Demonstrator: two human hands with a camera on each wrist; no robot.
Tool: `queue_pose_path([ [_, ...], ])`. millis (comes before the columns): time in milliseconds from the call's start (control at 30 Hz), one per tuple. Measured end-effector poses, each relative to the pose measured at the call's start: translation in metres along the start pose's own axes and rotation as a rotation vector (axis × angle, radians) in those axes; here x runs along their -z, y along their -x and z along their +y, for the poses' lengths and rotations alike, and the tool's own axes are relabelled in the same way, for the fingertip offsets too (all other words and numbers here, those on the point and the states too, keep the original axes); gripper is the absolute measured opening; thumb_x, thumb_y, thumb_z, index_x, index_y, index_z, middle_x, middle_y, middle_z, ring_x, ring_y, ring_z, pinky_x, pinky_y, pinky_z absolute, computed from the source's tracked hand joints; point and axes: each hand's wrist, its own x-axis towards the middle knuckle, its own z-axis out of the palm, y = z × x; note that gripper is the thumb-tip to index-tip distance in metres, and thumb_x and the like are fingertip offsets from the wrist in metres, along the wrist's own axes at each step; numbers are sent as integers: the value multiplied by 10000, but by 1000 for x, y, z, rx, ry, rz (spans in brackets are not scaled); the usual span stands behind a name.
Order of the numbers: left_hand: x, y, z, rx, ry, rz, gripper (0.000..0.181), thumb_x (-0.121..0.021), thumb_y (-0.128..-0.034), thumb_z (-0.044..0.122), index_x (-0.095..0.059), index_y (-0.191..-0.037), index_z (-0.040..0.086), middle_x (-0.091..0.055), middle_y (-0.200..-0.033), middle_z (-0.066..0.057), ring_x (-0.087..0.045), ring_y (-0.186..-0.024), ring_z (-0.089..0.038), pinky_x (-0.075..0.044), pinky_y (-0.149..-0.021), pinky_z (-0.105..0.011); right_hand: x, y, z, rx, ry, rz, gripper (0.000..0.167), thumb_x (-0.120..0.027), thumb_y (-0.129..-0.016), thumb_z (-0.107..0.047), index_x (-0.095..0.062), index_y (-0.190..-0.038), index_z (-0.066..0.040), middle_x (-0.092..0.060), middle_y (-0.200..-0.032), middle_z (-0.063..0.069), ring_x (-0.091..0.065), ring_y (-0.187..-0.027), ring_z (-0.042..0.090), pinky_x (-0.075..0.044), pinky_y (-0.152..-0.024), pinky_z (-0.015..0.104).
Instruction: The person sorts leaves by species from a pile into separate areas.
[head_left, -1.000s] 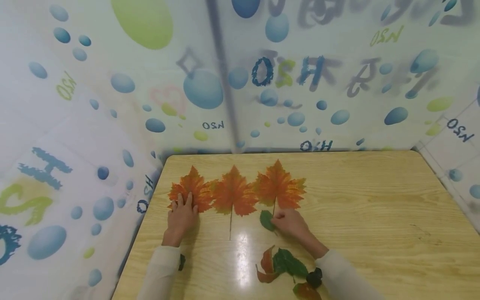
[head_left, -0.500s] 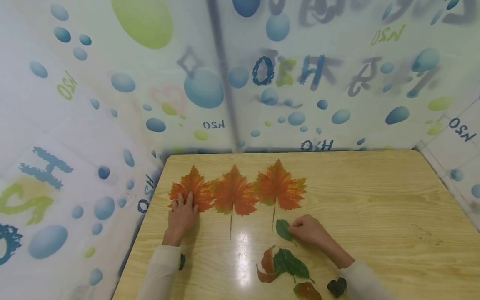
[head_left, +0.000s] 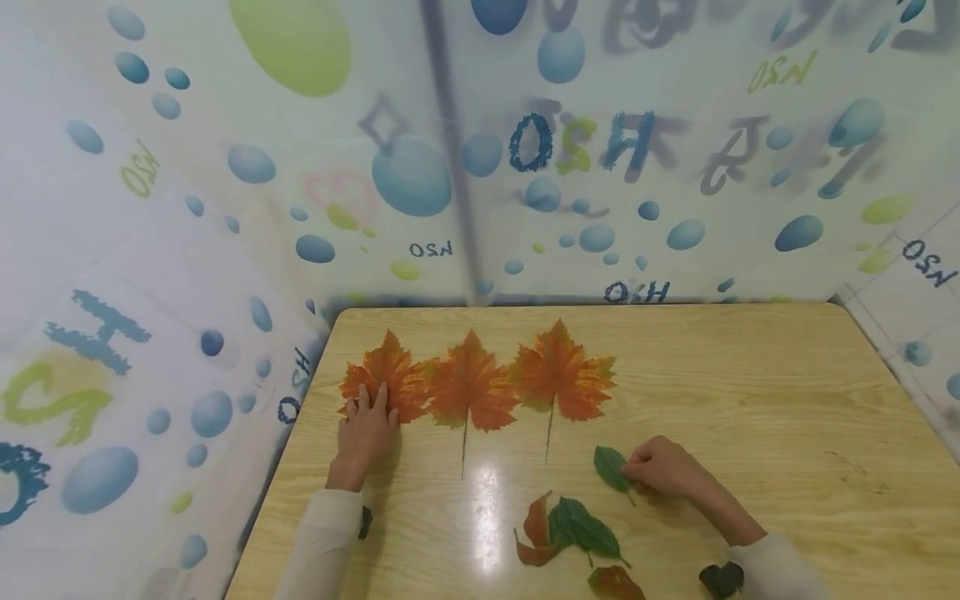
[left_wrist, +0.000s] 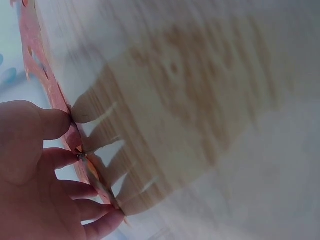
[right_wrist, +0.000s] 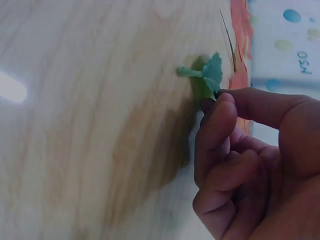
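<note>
My right hand (head_left: 663, 467) pinches the edge of a green leaf (head_left: 611, 468) between thumb and index finger, right of the middle of the table. In the right wrist view the leaf (right_wrist: 212, 72) shows beyond the fingertips, its shadow on the wood below. My left hand (head_left: 366, 433) rests on the lower part of the leftmost orange maple leaf (head_left: 390, 367), fingers spread and fairly straight. The left wrist view shows its fingertips touching that leaf edge-on. A middle maple leaf (head_left: 471, 383) and a right maple leaf (head_left: 562, 371) lie alongside in a row, stems pointing toward me.
Closer to me lie a curled reddish leaf (head_left: 536, 533), overlapping green leaves (head_left: 585, 527) and a red-green leaf (head_left: 615, 583). A dark leaf (head_left: 722, 580) lies by the right sleeve; a small dark piece (head_left: 365, 523) shows beside the left one. A patterned wall (head_left: 675, 167) stands behind the table (head_left: 750, 375).
My right hand has moved right and slightly toward me with the green leaf, away from the right maple leaf's stem. The dark leaf by the right sleeve has shifted right too. My left hand stays put.
</note>
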Motion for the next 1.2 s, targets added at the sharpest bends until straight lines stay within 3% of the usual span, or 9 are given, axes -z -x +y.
queue_pose_path([
  [200,-1,-2,0,13,3,-7,593,-416,-1061,286,-228,-1568,41,-126,-1594,-334,-167,-1422,-579,-312,-1031,-697,15,1,5,-11,63,8,240,-618,-894,-123,-655,-664,-62,-563,-573,-26,-487,-525,112,-378,-504,251],
  [367,0,-2,0,10,-2,-5,590,-418,-1063,285,-233,-1567,40,-128,-1594,-333,-169,-1423,-576,-317,-1027,-698,21,-2,-4,-32,164,88,279,-602,-915,-155,-626,-644,-96,-473,-532,-53,-378,-502,105,-289,-486,244],
  [600,2,1,2,1,-10,4,576,-416,-1063,265,-248,-1558,23,-141,-1583,-347,-179,-1416,-583,-324,-1017,-703,3,-18,-32,-10,274,260,182,-620,-930,-223,-732,-933,-80,-672,-781,-1,-519,-581,129,-405,-491,298],
  [733,3,1,1,5,-5,4,579,-419,-1063,269,-249,-1559,24,-139,-1584,-346,-175,-1416,-583,-328,-1014,-704,-19,-37,-52,-20,305,312,199,-633,-907,-230,-647,-732,-136,-546,-647,-41,-452,-548,121,-342,-460,284],
  [900,-1,-2,-4,12,2,-9,586,-393,-1068,282,-216,-1570,35,-104,-1596,-336,-147,-1424,-581,-306,-1031,-708,-46,-60,-69,-32,352,303,447,-666,-893,-270,-395,-544,-206,-262,-552,-83,-257,-524,107,-200,-453,275],
  [1200,0,-5,-9,1,20,13,579,-411,-1058,252,-238,-1561,23,-127,-1587,-347,-173,-1414,-584,-304,-1033,-703,-64,-74,-80,16,417,293,510,-661,-887,-220,-347,-487,-186,-230,-510,-77,-222,-488,104,-188,-415,270],
])
